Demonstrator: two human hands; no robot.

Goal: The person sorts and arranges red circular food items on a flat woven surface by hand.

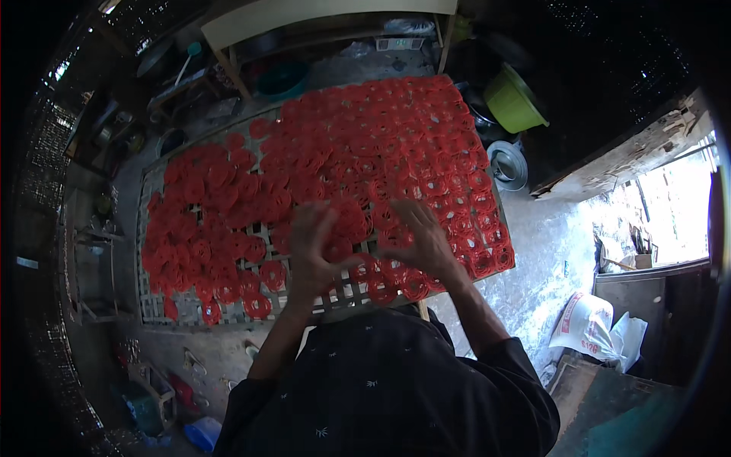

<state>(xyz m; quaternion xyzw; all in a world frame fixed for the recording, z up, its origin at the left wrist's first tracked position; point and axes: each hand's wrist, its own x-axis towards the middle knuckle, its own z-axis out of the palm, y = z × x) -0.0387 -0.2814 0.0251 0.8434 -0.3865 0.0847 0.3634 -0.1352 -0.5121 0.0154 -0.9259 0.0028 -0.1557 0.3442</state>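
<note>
Both of my hands are over a woven slatted rack [338, 287] covered with red coiled rings [434, 205]. My left hand [313, 245] is blurred, fingers spread, near the front middle of the rack. To its right, my right hand [420, 237] is spread with its thumb towards the left one. A few red rings lie between and beyond the hands; whether the fingertips touch them I cannot tell. On the right the rings lie in fairly even rows, while on the left they are heaped loosely [194, 240], with slats showing through gaps.
A green tub [517, 100] and a metal pot lid [507, 165] are beyond the rack's right edge. Behind the rack are a pale-topped table [331, 12] and a dark teal basin [282, 80]. White sacks [588, 325] lie at the right, a blue basin [204, 432] at lower left.
</note>
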